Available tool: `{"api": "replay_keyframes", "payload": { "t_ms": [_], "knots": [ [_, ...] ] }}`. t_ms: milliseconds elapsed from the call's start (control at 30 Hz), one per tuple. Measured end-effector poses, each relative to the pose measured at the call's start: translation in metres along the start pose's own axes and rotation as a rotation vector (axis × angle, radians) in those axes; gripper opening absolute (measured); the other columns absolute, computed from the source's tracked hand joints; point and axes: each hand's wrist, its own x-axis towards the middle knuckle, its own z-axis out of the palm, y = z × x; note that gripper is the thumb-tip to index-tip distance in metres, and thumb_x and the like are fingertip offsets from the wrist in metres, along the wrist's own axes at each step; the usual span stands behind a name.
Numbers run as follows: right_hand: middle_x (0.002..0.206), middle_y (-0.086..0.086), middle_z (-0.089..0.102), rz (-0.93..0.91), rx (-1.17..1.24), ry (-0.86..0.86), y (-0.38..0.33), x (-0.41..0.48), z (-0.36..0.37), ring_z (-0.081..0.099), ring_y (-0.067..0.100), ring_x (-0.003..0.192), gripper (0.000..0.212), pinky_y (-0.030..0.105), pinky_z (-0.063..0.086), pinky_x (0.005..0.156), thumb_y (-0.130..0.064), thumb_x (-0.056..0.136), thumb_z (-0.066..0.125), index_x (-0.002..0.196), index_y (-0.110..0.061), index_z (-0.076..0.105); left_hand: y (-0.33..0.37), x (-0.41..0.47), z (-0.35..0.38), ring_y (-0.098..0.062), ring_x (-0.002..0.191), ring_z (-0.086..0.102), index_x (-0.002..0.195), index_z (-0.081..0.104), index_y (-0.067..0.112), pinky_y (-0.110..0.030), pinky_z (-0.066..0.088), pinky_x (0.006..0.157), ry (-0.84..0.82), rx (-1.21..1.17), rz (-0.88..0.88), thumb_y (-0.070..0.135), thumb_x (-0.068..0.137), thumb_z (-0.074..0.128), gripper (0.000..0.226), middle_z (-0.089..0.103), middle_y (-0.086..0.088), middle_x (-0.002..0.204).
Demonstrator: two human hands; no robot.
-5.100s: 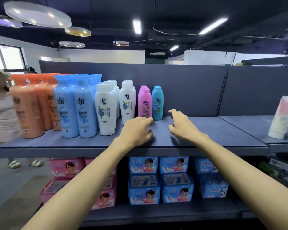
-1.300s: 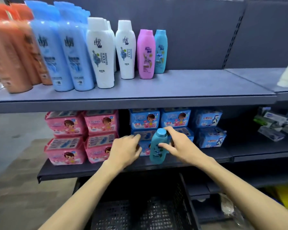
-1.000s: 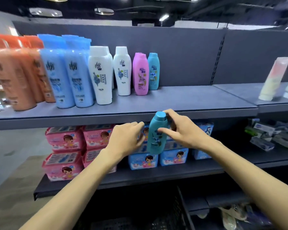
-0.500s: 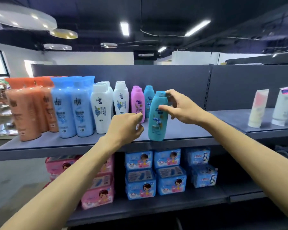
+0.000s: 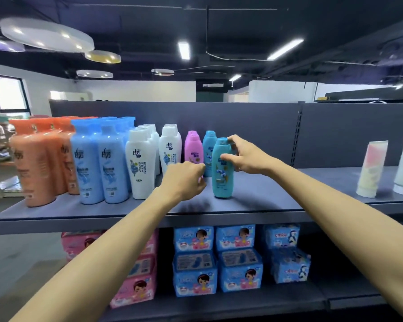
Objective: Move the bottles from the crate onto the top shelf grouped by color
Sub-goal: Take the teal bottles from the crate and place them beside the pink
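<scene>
Right hand [image 5: 247,156]: gripping the teal bottle [image 5: 222,175], thumb across the front of its upper body, fingers wrapped round the cap and shoulder. The bottle is upright and its base looks to be down on the top shelf [image 5: 265,201], directly below the hand.

Left hand [image 5: 184,177]: fingers curled in, and we see nothing held. It sits just left of the gripped bottle, low near the shelf surface. We can't tell whether the knuckles touch anything.

Relative to the right hand:
- second teal bottle [image 5: 208,145]: just behind and left of the fingertips, close behind the gripped one
- pink bottles [image 5: 193,147]: next left, right behind the left hand
- well off to the right on the next shelf section: two pale tubes [image 5: 370,168], standing on their caps

Relative to the left hand, further left in order:
- white bottles [image 5: 140,163]
- light blue bottles [image 5: 100,163]
- orange bottles [image 5: 35,163]

All are upright, in rows by colour.

Below both forearms, on the lower shelf: blue packs [image 5: 219,259] under the right hand, pink packs [image 5: 137,282] under the left forearm.
</scene>
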Motion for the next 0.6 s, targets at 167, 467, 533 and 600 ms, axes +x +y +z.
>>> {"api": "replay_keyframes", "payload": {
  "t_ms": [167,467,533,600],
  "knots": [
    [0.117,0.004,0.064,0.032,0.082,-0.025,0.01,0.02,0.007,0.068,0.024,0.101,0.034,0.043,0.062,0.078,-0.027,0.097,0.06,0.126,-0.019,0.044,-0.006,0.008,0.006,-0.033,0.087,0.062,0.101,0.058,0.018,-0.033,0.04,0.065,-0.036,0.037,-0.028,0.037,0.087,0.051,0.024,0.067,-0.006,0.098],
    [0.108,-0.004,0.064,0.04,0.026,-0.096,0.039,0.012,0.025,0.067,0.013,0.073,0.051,0.023,0.053,0.055,-0.029,0.082,0.079,0.121,-0.019,0.049,-0.014,0.01,0.026,-0.034,0.081,0.062,0.093,0.057,0.017,-0.032,0.038,0.062,-0.056,0.054,-0.034,0.035,0.087,0.05,0.021,0.068,-0.005,0.09],
    [0.112,-0.008,0.063,0.054,-0.027,-0.101,0.049,0.007,0.039,0.065,0.008,0.082,0.058,0.016,0.05,0.058,-0.031,0.075,0.084,0.122,-0.023,0.052,-0.015,0.011,0.03,-0.034,0.081,0.062,0.092,0.057,0.016,-0.033,0.041,0.063,-0.079,0.053,-0.04,0.036,0.087,0.051,0.021,0.067,-0.006,0.091],
    [0.109,-0.009,0.065,0.083,-0.017,-0.072,0.054,0.007,0.049,0.064,0.004,0.086,0.057,0.013,0.047,0.062,-0.033,0.071,0.086,0.118,-0.026,0.054,-0.016,0.013,0.036,-0.034,0.082,0.062,0.094,0.057,0.017,-0.033,0.044,0.066,-0.095,0.047,-0.047,0.037,0.086,0.053,0.022,0.066,-0.007,0.092]
  ]
}}
